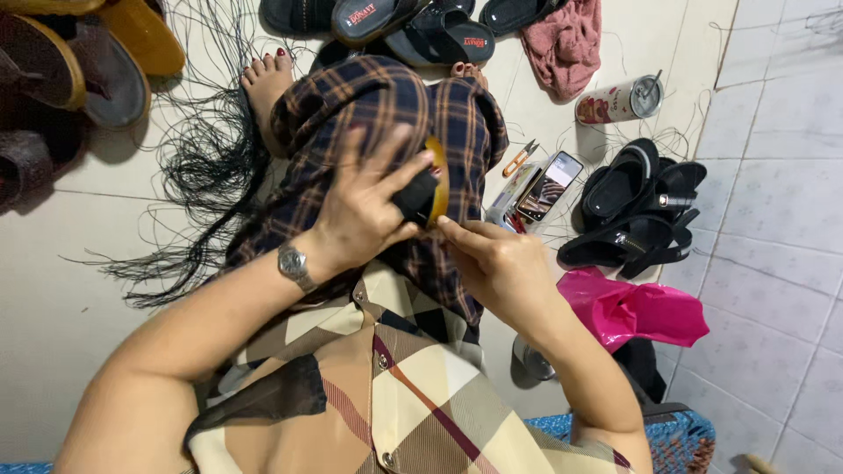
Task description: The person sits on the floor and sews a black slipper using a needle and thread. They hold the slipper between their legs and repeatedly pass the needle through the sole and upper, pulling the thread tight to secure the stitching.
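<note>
Lay heaped at far left on the floor [53, 290]: brown sandals [61, 79], with a spread of loose black cords [206, 167] beside them. Sat cross-legged in plaid trousers [386, 114], bare foot [263, 79] poking out near the cords. Gripped a black-and-tan sandal [428, 189] over the lap with the left hand [364, 211], wristwatch [292, 262] on that wrist, fingers wrapped closed around its strap. Pinched at the sandal's lower edge with the right hand [500, 263], fingertips pressed together there. Rested farther right on the floor: orange-handled scissors [520, 159], a phone [550, 186], a tin can [619, 100], a pile of black sandals [637, 215] and a pink plastic bag [632, 312].
</note>
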